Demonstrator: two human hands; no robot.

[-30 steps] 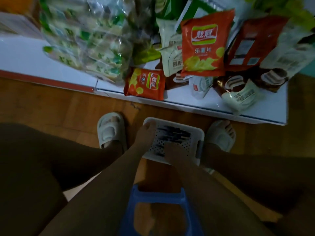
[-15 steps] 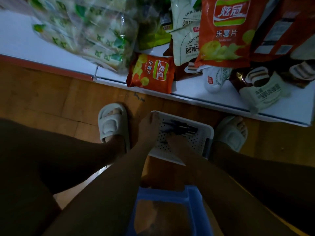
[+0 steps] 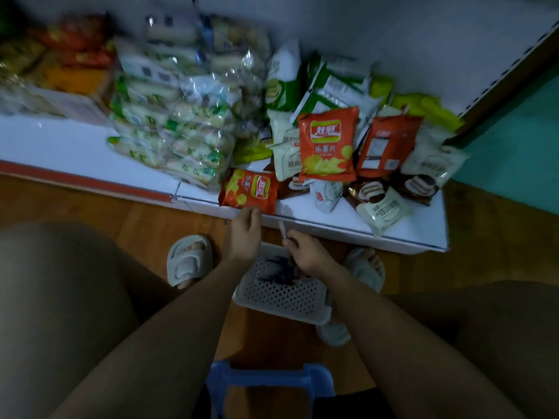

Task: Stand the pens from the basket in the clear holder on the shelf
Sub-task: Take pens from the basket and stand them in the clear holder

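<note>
The person's right hand (image 3: 305, 252) pinches a slim pale pen (image 3: 282, 229) between thumb and curled fingers, its tip angled up toward the front edge of the low white shelf (image 3: 348, 228). The hand is raised above the white perforated plastic basket (image 3: 281, 297), which sits on the wooden floor (image 3: 90, 204) between two feet in pale slippers (image 3: 189, 261). A dark, blurred cluster of more pens (image 3: 276, 270) lies in the far end of the basket. The left hand (image 3: 243, 234) is lifted beside the right one, its fingertips near the lower edge of a small orange chip bag (image 3: 249, 192) lying flat at the shelf's front; its fingers look loosely curled and whether they hold anything cannot be told. On the shelf behind stand a larger orange chip bag (image 3: 328, 143), clear packs of green-and-white wrapped snacks (image 3: 169, 131) and brown-and-cream cake packets (image 3: 381, 204). A blue plastic stool (image 3: 269, 382) shows at the bottom edge.
</note>
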